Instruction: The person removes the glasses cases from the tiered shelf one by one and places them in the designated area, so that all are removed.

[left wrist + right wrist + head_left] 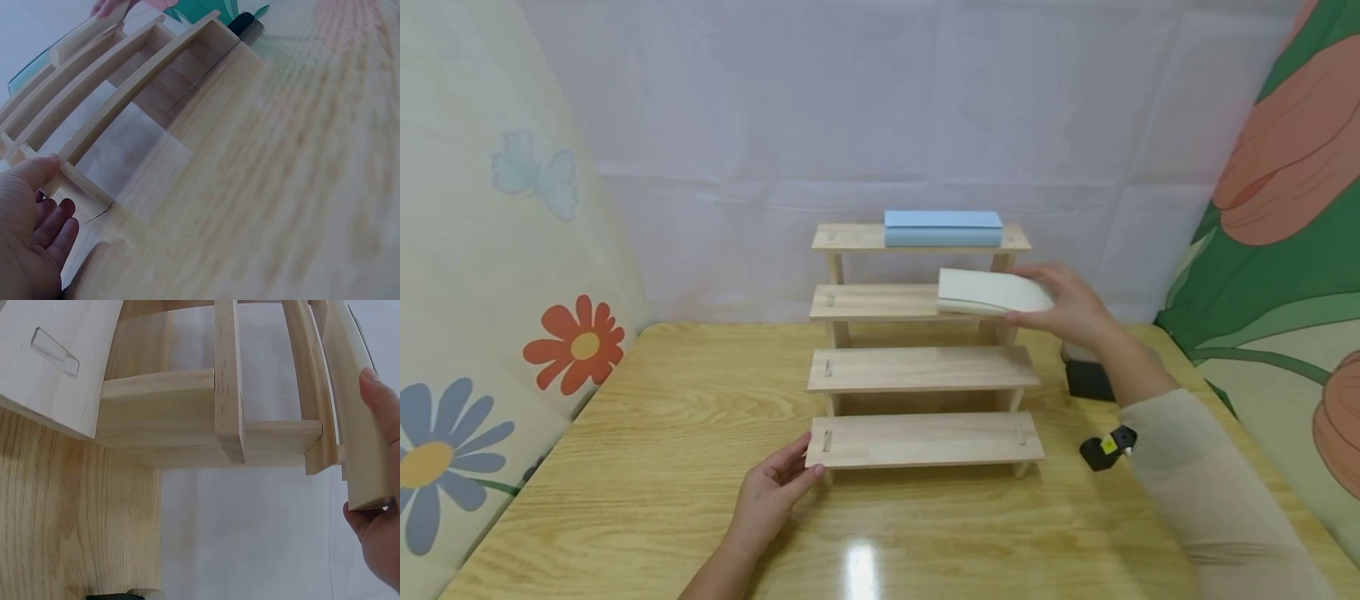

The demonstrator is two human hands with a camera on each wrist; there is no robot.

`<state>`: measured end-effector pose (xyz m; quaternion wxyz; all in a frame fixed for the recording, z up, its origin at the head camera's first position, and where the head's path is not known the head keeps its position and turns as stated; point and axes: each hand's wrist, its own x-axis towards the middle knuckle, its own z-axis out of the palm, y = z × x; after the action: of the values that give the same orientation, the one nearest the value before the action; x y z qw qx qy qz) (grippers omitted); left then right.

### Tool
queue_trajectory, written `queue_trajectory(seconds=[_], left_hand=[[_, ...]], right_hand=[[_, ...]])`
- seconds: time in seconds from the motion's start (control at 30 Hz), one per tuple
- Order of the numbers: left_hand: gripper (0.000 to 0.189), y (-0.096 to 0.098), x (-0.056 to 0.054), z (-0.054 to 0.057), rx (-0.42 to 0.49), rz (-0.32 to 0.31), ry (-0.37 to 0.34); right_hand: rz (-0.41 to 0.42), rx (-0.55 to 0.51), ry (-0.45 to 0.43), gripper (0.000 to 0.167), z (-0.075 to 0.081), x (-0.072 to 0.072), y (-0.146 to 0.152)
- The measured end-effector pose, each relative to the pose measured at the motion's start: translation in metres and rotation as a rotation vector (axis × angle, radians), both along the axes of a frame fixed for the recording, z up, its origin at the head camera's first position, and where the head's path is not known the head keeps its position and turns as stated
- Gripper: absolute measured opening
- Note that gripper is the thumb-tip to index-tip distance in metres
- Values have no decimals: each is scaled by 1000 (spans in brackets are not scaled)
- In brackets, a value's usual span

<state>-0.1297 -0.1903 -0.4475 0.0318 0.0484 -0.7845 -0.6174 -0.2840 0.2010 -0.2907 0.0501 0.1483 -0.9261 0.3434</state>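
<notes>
A four-step wooden display stand (917, 442) stands on the table. My left hand (767, 496) grips the left end of its lowest shelf, the thumb at the front corner. In the left wrist view, the thumb of that hand (28, 219) meets the shelf corner and the other fingers curl below. My right hand (1067, 308) holds a white glasses case (985, 290) by its right end, lengthwise over the right part of the second shelf from the top. Thumb and fingers span the case in the right wrist view. A light blue glasses case (943, 229) lies on the top shelf.
Right of the stand, partly behind my right forearm, sits a black object (1088, 381). Beside the sleeve (1195, 475) shows a small black item with a yellow patch (1105, 448). A white cloth (880, 100) hangs behind; flower-printed sheets (475, 250) flank the table (662, 433).
</notes>
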Motion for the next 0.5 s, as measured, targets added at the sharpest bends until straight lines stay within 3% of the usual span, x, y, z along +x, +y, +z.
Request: queue_trajectory(seconds=[0.5], left_hand=[[55,1,-1,0,15,-4,11]], right_hand=[[-26,46,16,79,-1,11,23]])
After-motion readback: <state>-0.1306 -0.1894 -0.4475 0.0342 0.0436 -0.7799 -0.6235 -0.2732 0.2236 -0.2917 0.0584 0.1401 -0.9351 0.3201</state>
